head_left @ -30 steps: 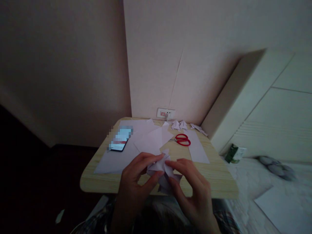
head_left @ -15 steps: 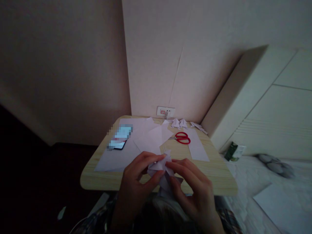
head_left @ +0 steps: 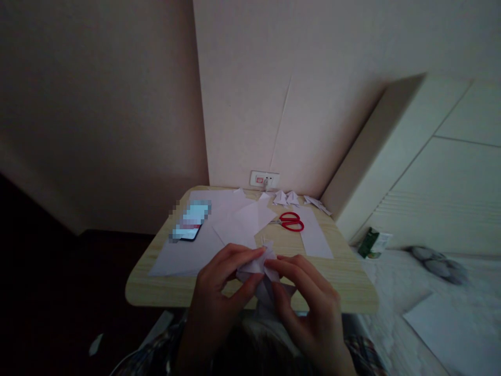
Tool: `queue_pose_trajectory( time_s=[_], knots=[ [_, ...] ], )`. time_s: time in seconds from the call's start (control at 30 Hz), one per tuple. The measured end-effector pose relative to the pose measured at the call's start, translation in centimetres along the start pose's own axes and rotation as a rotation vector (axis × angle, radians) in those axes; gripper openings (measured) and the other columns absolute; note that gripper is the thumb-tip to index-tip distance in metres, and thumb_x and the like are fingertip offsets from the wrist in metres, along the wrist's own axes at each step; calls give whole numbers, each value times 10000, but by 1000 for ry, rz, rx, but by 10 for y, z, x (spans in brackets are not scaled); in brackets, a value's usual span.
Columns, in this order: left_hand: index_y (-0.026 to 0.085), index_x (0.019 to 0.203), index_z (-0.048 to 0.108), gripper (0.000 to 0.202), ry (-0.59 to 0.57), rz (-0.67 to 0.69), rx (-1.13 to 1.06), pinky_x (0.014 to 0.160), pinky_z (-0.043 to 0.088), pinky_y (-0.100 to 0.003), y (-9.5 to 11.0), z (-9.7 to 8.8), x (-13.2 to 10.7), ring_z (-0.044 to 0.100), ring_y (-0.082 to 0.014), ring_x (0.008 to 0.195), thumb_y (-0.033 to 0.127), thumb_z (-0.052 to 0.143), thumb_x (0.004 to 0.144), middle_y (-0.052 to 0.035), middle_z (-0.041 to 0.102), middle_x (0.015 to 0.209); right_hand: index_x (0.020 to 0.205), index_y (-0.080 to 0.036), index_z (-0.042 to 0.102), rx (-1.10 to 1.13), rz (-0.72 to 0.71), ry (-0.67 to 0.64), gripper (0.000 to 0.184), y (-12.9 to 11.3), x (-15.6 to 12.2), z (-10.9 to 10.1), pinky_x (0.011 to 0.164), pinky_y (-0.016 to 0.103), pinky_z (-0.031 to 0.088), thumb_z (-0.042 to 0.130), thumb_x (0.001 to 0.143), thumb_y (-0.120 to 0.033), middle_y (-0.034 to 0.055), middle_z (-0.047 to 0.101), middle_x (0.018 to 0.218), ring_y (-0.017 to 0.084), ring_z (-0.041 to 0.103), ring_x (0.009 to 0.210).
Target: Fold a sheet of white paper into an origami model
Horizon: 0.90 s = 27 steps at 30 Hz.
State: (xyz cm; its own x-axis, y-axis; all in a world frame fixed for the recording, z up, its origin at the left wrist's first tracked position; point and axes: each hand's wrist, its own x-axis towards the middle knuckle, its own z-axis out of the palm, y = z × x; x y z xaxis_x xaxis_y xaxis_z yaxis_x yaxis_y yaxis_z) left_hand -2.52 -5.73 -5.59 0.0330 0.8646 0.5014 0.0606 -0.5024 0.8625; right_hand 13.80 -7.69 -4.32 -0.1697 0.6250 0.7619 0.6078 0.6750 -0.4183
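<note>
Between both hands is a piece of folded white paper (head_left: 266, 284), held above the near edge of the table. My left hand (head_left: 225, 282) pinches its left side between thumb and fingers. On the other side, my right hand (head_left: 307, 292) grips the paper with thumb and fingertips. Parts of the folds are hidden behind the fingers. Beyond the hands lie red-handled scissors (head_left: 291, 222), their blades pointing left and partly out of sight. Loose white sheets (head_left: 250, 219) overlap on the table just past my left hand.
The wooden table (head_left: 164, 297) bears a lit phone (head_left: 191, 219) at left, a paper strip (head_left: 317, 232) at right and several folded paper pieces (head_left: 285, 198) along the back. A wall socket (head_left: 265, 179) holds a plug. To the right, a bed (head_left: 387, 292) carries a green-and-white carton (head_left: 373, 244).
The view has shifted very slightly, so the table sits a little farther left. Both hands keep their hold on the folded paper, with hardly any movement.
</note>
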Motion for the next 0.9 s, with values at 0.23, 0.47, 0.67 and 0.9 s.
queue_pose_trajectory(
  time_s=[0.23,0.47,0.67,0.9],
  knots=[
    [350,1066,797,364,62,-41,32,717,553,-100,-2,3,-1,700,-94,870,97,736,812,35,732,947,1056,-224,682,40,152,53,138,-1,1,6,825,243,554,634,927,-222,19,739,970,156,700,921],
    [315,1067,797,333,97,-22,93,724,539,-129,-1,4,-2,690,-106,870,108,730,815,22,736,948,1123,-235,662,52,171,-10,223,2,4,4,871,349,574,658,904,-193,4,794,937,191,760,849],
    [320,1059,798,352,70,-8,67,738,534,-121,-1,3,-3,689,-98,864,90,727,802,29,727,944,1116,-235,684,30,174,32,231,1,4,2,821,326,606,689,887,-203,0,791,880,185,754,804],
    [367,1109,771,436,63,22,51,767,530,-104,-2,5,-6,675,-86,896,59,704,808,47,716,981,1138,-186,714,-35,90,73,225,-1,0,4,774,255,613,666,922,-228,57,785,940,172,741,825]
  ],
)
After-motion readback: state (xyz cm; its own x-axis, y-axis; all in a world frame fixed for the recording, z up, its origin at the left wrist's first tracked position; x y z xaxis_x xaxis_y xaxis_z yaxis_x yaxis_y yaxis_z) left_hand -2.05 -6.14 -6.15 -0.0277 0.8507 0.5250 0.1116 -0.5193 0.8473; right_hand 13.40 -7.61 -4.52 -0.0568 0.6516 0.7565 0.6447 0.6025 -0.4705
